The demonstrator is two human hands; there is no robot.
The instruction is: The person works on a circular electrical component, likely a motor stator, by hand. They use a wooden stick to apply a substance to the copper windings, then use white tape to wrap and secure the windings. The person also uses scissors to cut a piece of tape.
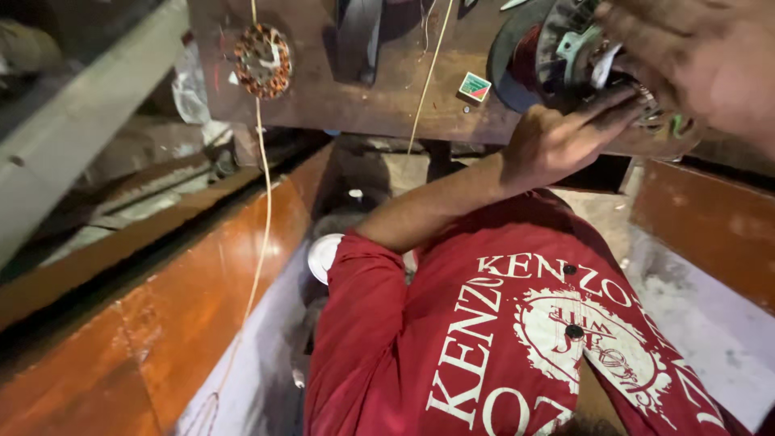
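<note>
We hold a round metal motor assembly with a dark housing and grey cast parts (565,48) at the far right edge of the worn brown wooden workbench (339,97), where it rests partly over the bench's front edge. Our left hand (557,141) comes up from below, its fingers (609,109) stretched and pressed against the underside and rim of the assembly, bracing rather than closing round it. Our right hand (694,64) lies over the top right of the assembly; it is blurred and close to the lens, so we cannot tell whether its fingers are curled tight or merely resting there.

In our judgement the step goes best if the lower hand bears the weight squarely and keeps the part flat against the bench, while the upper hand works without tilting it, and if fingertips stay off the thin wires.

The assembly shows a dark rounded shell on its left, a pale ribbed metal frame in the middle, a white strip or tag (601,69) crossing it, and a small green piece (674,125) at the lower right. Farther left on the bench lie a round copper-wound stator (262,60), a small green and white label (475,86), and a pale cord (262,210) hanging down.
</note>
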